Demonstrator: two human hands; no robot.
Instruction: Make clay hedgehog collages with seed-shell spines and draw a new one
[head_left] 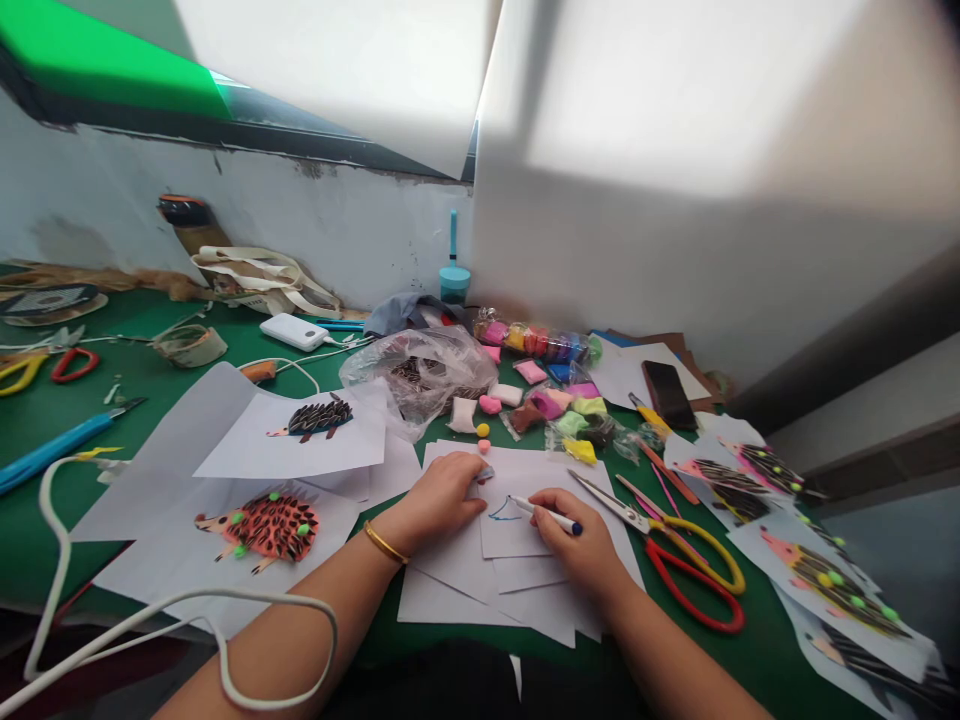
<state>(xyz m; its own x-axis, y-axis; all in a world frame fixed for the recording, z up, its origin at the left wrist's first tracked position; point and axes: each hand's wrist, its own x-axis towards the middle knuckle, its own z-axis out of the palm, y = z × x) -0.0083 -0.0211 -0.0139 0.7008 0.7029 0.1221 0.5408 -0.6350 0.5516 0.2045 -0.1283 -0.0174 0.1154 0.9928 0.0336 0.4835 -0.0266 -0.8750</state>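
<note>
Right hand (574, 545): fingers closed in a writing grip around a slim white-barrelled pen with a dark blue end (561, 520). Pen tilted, its tip at the top of a short blue line drawing (504, 514), an open outline with a peak on its right side. The drawing sits on a small white rectangular sheet of paper (517, 541), which overlies larger loose white sheets (442, 600) on the green tabletop (375, 642).

Left hand (450, 492): laid on the paper left of the drawing, fingers bent together, thumb pointing toward the lines. A small bluish object (486, 473) shows at the fingertips (too small to identify; cannot tell whether it is gripped). Gold-coloured bracelet (386, 542) on that wrist.

Right of the right hand: large metal scissors with one yellow and one red handle loop (656, 525), blades apart. Beyond the sheets: small plastic-wrapped packets of coloured modelling material (529, 372). Left of the left forearm: orange hedgehog picture with dark spines and green balls (279, 527), on white paper.
</note>
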